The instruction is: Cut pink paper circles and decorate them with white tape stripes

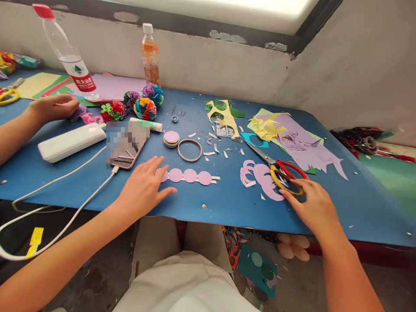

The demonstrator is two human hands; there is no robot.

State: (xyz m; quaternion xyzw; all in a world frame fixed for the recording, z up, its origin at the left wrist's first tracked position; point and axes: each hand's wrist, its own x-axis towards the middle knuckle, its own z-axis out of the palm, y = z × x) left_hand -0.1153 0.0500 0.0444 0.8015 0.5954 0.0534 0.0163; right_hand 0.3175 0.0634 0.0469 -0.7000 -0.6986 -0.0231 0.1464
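Both hands open: left hand (143, 188) flat, right hand (312, 207) touching scissors (276, 167), blades pointing far-left.

Bare tabletop (227, 203) between hands; scissors (279, 169), paper circle strip (190, 176), phone (125, 147) crowd flanks.

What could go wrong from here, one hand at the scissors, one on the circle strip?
1. The right hand touches the scissors handles; they lie on pink cut-outs, so lifting may drag or crease them.
2. The left hand rests on the pink circle strip; sliding may tear its thin joins.
3. The white cable hangs off the table edge by the left forearm and could snag.
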